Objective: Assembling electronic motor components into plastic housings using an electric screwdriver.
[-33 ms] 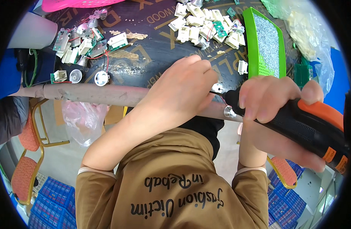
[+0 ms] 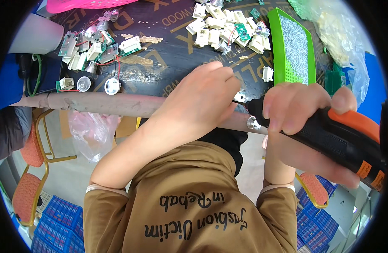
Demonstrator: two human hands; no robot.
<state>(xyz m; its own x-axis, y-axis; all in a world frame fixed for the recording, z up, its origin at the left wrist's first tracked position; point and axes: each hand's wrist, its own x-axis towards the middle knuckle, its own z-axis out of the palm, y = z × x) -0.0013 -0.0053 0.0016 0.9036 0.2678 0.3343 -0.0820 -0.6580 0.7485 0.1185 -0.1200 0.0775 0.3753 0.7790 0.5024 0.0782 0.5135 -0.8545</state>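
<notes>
At the near edge of the table (image 2: 170, 52), the left hand (image 2: 208, 95) is bent over with its fingers curled under, right beside a small white piece (image 2: 240, 97). Its fingertips are hidden, so I cannot tell what they pinch. The right hand (image 2: 308, 111) wraps firmly around a black-and-orange power screwdriver (image 2: 335, 141), whose nose points left, toward the left hand and the white piece. Just below that nose, a shiny reflector (image 2: 253, 122) sits against the table's rounded rim (image 2: 105, 103).

Beyond the right hand lies a long green tray (image 2: 279, 48) with small silvery pieces (image 2: 296, 46) in it; a single cream housing (image 2: 268, 74) is just left of the tray. Farther back, more cream housings (image 2: 211, 23) are heaped together with a green circuit board (image 2: 243, 32) among them. On the left side, a cluster of wired boards (image 2: 109, 54) and housings lies near a white container (image 2: 40, 33), with two round lens cups (image 2: 112, 86) in front, close to the rim. A clear plastic bag (image 2: 348, 52) slumps right of the tray.
</notes>
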